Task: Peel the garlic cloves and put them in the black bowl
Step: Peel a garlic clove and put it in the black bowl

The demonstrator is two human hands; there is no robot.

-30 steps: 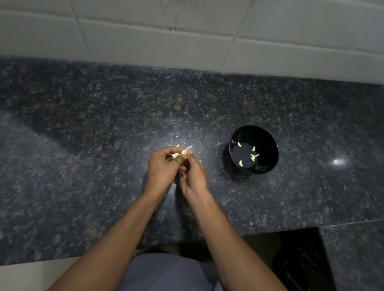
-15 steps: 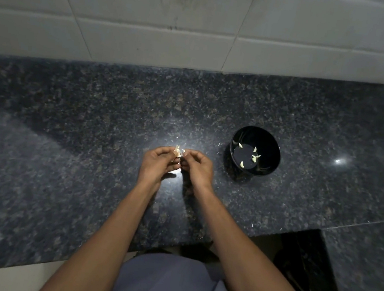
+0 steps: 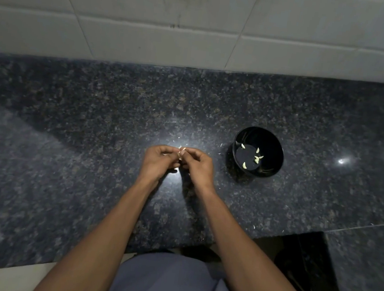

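My left hand [image 3: 159,159] and my right hand [image 3: 198,165] meet above the dark granite counter [image 3: 90,132], fingertips together. Between them they pinch a small pale garlic clove [image 3: 181,151], mostly hidden by the fingers. To the right stands the black bowl [image 3: 273,143], holding several peeled cloves [image 3: 256,158] on its bottom. The bowl is about a hand's width from my right hand.
Small white flecks of garlic skin [image 3: 221,145] lie on the counter near the bowl. A white tiled wall [image 3: 202,24] rises behind the counter. The counter's front edge has a cut-out at the lower right [image 3: 294,251].
The long strip of skin that stuck up from the clove one second ago is gone. Both hands have closed more tightly around the clove, staying in nearly the same spot.
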